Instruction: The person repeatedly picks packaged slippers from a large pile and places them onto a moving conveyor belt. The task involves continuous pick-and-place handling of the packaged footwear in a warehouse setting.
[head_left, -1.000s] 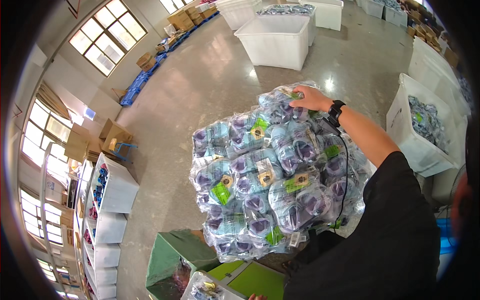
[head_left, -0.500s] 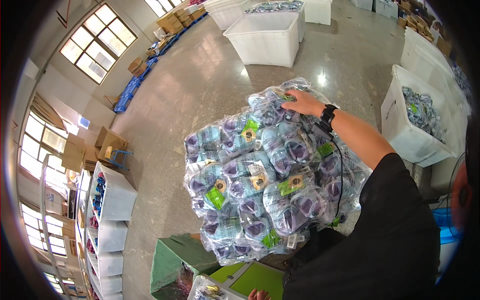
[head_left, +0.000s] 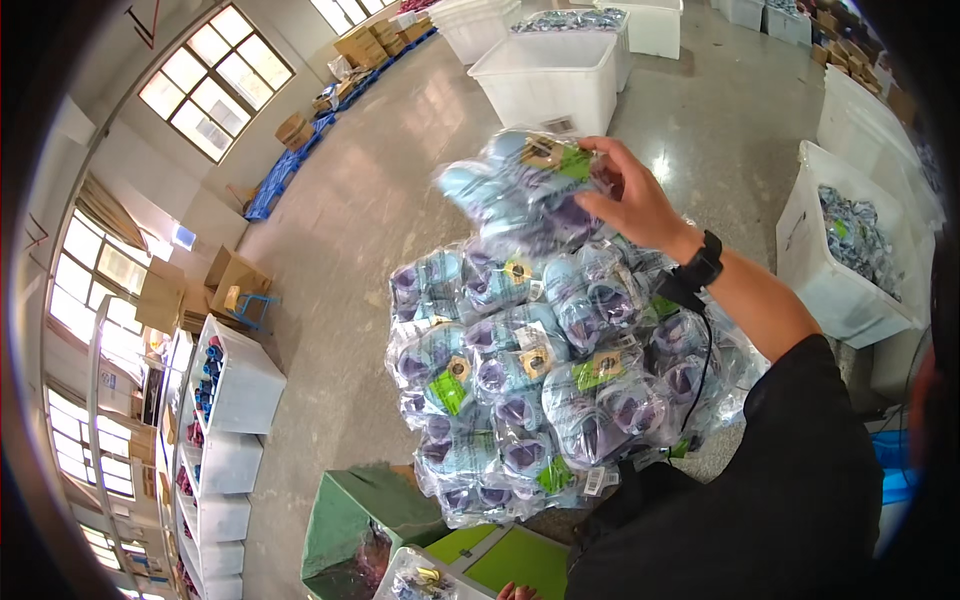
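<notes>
My right hand [head_left: 640, 195] pinches a clear plastic bag holding a pair of light blue and purple shoes [head_left: 525, 195], lifted over the far edge of a pile. The lifted bag is slightly blurred and carries a green label and a tan one. Beneath it lies a broad pile of similar bagged shoes [head_left: 510, 350], packed close together. A black band with a dark device and a cable sits around my right wrist. Only fingertips of my left hand [head_left: 518, 592] show at the bottom edge; whether they hold anything is hidden.
Below the pile stand a green box [head_left: 340, 520] and a white tray [head_left: 460, 585] with small items. White bins hold bagged goods at right [head_left: 800, 240] and left [head_left: 250, 385]; another white bin [head_left: 545, 85] stands ahead. Cardboard boxes [head_left: 240, 280] sit by the left wall.
My right hand has lifted a bag of shoes from the far part of the pile and drawn it up clear of the others. The view has shifted slightly.
</notes>
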